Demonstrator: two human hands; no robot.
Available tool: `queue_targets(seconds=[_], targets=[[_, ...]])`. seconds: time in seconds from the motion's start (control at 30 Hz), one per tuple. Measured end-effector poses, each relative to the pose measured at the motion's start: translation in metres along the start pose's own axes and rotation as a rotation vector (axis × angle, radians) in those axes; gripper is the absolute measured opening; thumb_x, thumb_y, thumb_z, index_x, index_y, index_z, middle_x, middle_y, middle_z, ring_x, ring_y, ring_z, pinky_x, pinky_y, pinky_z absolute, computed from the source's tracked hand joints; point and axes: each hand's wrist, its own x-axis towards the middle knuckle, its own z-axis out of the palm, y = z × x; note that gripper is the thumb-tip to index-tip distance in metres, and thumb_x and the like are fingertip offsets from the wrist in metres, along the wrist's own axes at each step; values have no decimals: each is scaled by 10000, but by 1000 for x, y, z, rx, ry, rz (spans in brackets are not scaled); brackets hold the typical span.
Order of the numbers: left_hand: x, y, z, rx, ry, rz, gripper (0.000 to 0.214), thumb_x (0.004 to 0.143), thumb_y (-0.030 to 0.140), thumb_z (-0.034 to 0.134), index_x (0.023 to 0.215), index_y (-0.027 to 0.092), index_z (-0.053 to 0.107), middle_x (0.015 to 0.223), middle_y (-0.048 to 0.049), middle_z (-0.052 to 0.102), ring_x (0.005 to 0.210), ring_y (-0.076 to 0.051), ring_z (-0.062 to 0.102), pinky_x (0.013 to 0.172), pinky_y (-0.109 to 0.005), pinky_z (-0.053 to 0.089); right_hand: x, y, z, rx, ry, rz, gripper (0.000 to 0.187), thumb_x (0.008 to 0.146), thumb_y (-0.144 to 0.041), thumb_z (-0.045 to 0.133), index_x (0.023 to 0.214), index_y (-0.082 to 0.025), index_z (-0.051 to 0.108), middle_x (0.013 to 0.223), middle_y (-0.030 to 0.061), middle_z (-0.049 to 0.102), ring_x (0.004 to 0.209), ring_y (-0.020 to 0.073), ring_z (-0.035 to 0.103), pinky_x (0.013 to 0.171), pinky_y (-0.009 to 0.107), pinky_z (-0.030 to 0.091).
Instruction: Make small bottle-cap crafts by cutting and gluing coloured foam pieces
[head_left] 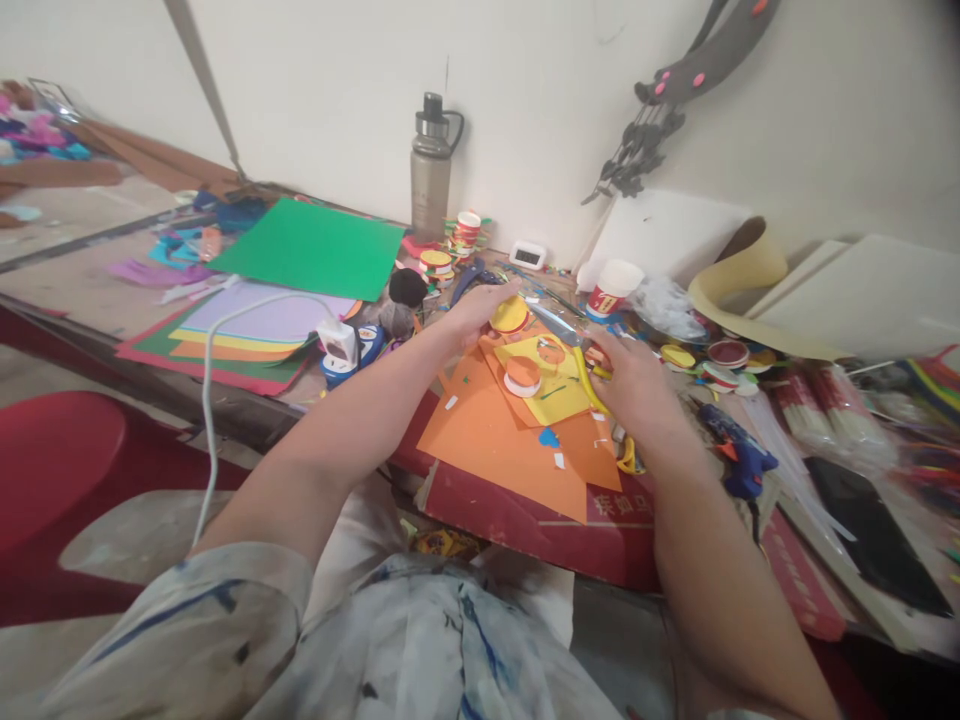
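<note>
My left hand (482,308) is closed on a round yellow disc with a red rim (509,314), held above the papers. My right hand (634,375) grips scissors (556,325) with yellow handles, their metal blades pointing toward the disc. Whether the blades touch the disc I cannot tell. Beneath both hands lie a yellow paper sheet (551,405) with cut-outs and larger orange paper (487,440). An orange disc with a white rim (523,376) rests on the sheets, near small paper scraps such as a blue piece (549,438).
Green paper (315,245) and stacked coloured sheets lie at the left, crossed by a white cable (207,400). A bottle (430,170), a small digital clock (528,254) and a paper cup (615,288) stand along the back. To the right are a blue glue gun (739,455) and a black phone (874,535).
</note>
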Motion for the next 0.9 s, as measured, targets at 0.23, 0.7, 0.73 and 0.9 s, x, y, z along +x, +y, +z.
queue_targets(seconds=[0.23, 0.7, 0.73, 0.9], targets=[[7, -2, -7, -2, -54, 115, 456, 1089, 518, 554, 862, 145, 685, 712, -64, 741, 518, -126, 677, 389, -204, 243, 1, -4, -9, 54, -82, 227, 485, 939, -203, 596, 1411, -170, 701, 1168, 172, 814, 1056, 358, 749, 929, 445, 557], [-6, 3, 16, 335, -437, 638, 414, 834, 444, 913, 1177, 228, 825, 1375, -108, 770, 1448, -328, 625, 1256, -460, 433, 2, -21, -7, -90, -331, 339, 529, 971, -388, 613, 1432, -141, 695, 1206, 248, 802, 1115, 389, 765, 934, 461, 547], [-5, 2, 17, 393, -415, 677, 416, 789, 397, 950, 1147, 220, 832, 1353, -115, 776, 1457, -338, 614, 1287, -464, 396, 3, -19, -6, -85, -332, 328, 540, 976, -382, 599, 1452, -140, 679, 1223, 252, 799, 1122, 389, 764, 937, 463, 546], [8, -6, 8, 496, -114, 738, 370, 804, 322, 919, 1127, 186, 800, 1320, -110, 766, 1369, -292, 635, 1265, -426, 385, 4, -17, 1, -114, -352, 322, 544, 968, -288, 557, 1475, -111, 644, 1234, 283, 790, 1120, 404, 768, 933, 478, 541]])
